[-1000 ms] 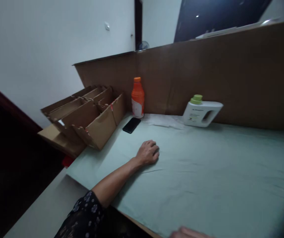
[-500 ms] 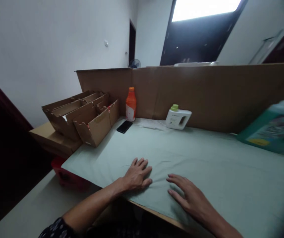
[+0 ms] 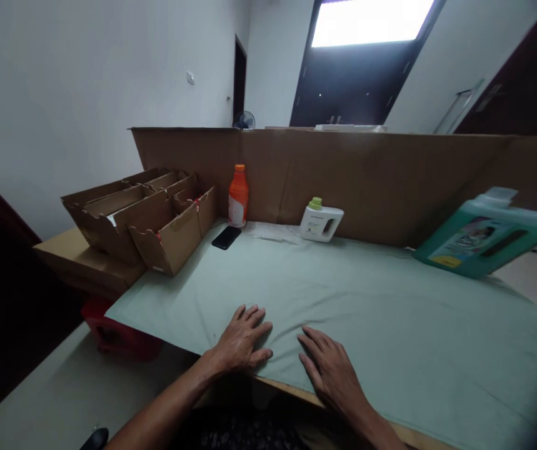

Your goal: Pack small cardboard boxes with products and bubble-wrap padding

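Observation:
My left hand lies flat on the pale green cloth near the table's front edge, fingers spread and holding nothing. To its right, my right hand rests on the same cloth with its fingers extended and nothing in them. Small creases run through the cloth between and beyond the hands. Farther back lie a black phone and, behind it, an upright orange bottle. A white jug with a green cap stands slightly tilted at the back middle.
Open cardboard bins stand at the left on a cardboard box and the table. A brown cardboard panel runs along the back. At the right leans a large jug of green liquid. A red plastic stool is below left.
My view has turned a little to the right, so things appear shifted left. My right hand has come down onto the cloth, slightly nearer my left hand. The left stays flat.

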A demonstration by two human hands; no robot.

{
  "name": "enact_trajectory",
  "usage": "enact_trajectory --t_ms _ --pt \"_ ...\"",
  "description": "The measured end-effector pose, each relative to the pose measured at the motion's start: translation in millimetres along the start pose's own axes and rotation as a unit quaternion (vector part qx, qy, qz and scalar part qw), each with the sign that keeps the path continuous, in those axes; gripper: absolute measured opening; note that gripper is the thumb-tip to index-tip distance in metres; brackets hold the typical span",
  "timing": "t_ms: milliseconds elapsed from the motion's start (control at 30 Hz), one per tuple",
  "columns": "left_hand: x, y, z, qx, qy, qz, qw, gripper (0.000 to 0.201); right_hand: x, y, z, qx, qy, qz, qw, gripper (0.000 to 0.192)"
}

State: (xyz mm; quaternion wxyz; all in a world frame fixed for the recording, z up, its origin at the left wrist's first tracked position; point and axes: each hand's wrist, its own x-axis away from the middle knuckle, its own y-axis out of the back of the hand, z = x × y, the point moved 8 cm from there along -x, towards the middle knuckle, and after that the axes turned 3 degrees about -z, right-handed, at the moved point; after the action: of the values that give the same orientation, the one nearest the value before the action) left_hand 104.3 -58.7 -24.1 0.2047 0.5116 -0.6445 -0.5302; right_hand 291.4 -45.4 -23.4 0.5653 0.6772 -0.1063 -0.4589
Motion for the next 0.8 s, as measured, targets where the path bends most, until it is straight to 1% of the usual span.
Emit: enact_trajectory --t_ms 133,200,267,333,367,433,533,600,633,700,800 --pt "1.8 -2.7 -0.3 0.003 0.005 0.015 1.0 0.058 9.4 1.1 6.8 0.003 -0.004 0.01 1.0 0.032" --pt "3.4 -5.9 0.3 -0.01 0.004 0.021 1.0 0.057 17.2 7.3 13.6 -0.005 -0.008 0.02 1.0 0.035" --pt "5.2 -9.2 0.5 -0.027 -0.008 0.021 0.999 0.058 23.2 15.0 17.7 -0.034 -0.009 0.042 0.999 0.036" --pt "7.3 -12.3 0.4 -0.041 -0.026 0.02 0.999 0.06 24.6 23.5 10.8 -0.07 -0.015 0.064 0.995 0.032" --pt "8.3 -13.7 0.5 -0.048 -0.034 0.021 0.998 0.061 23.3 27.8 0.8 -0.081 -0.022 0.068 0.994 0.03" --pt "10.1 -16.2 0.4 -0.062 -0.046 0.027 0.997 0.064 18.4 35.1 -33.6 -0.074 -0.045 0.061 0.994 0.028" --pt "11.5 -17.9 -0.9 -0.082 -0.056 0.038 0.994 0.067 15.6 36.9 -107.3 -0.004 -0.103 0.05 0.993 0.036" --pt "11.7 -17.8 -2.1 -0.09 -0.057 0.043 0.993 0.069 22.8 35.9 -154.4 0.056 -0.149 0.045 0.986 0.044" --pt "11.7 -17.5 -2.7 -0.091 -0.056 0.044 0.993 0.07 29.4 36.2 -172.7 0.082 -0.164 0.04 0.982 0.047" --pt "11.7 -16.3 -3.6 -0.09 -0.051 0.043 0.994 0.072 47.7 39.9 -196.7 0.119 -0.172 0.021 0.978 0.052" --pt "11.4 -14.0 -4.3 -0.076 -0.038 0.045 0.995 0.074 84.5 47.8 -214.0 0.131 -0.16 0.008 0.978 0.058"
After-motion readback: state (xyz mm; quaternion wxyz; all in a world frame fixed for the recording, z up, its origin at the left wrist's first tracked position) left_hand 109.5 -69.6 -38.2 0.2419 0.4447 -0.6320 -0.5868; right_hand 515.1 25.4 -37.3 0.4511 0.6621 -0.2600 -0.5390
